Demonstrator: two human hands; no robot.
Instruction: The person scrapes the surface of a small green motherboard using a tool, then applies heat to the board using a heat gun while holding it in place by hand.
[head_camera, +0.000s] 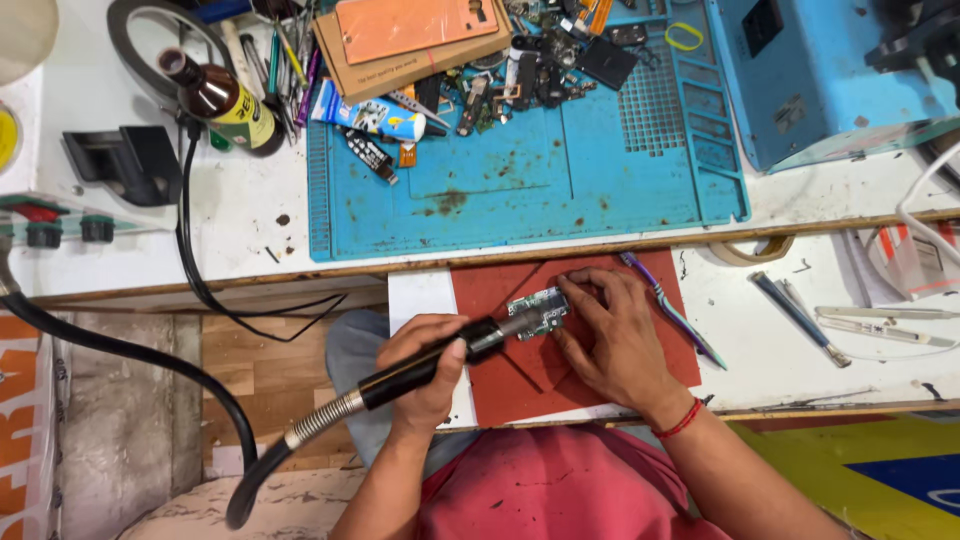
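Head view, left to right. Far left, a black stand (130, 160) and a brown glass bottle (222, 103) lie on the white desk (240, 215); a black cable (190, 250) runs from them toward the near edge. A thick black hose (150, 375) curves up from the near left and joins a flexible metal neck leading into the hot-air handpiece (430, 365). The left hand (425, 370) is wrapped around this handpiece, fingers fully closed on its black grip, with the metal nozzle pointing right at the small circuit board (538, 312). The board lies on a red mat (510, 375) at the near edge of the desk, roughly centre of the view, directly at the nozzle tip. The right hand (610, 340) rests flat on the red mat just right of the board, fingers spread and extended, their tips touching the board's right and far edges without gripping it. Beyond, a blue work mat (530, 190) carries a tube (368, 117), a cardboard box (410, 40) and scattered phone parts. A purple toothbrush (670, 308) lies just right of the right hand; tweezers (880, 325) lie far right.
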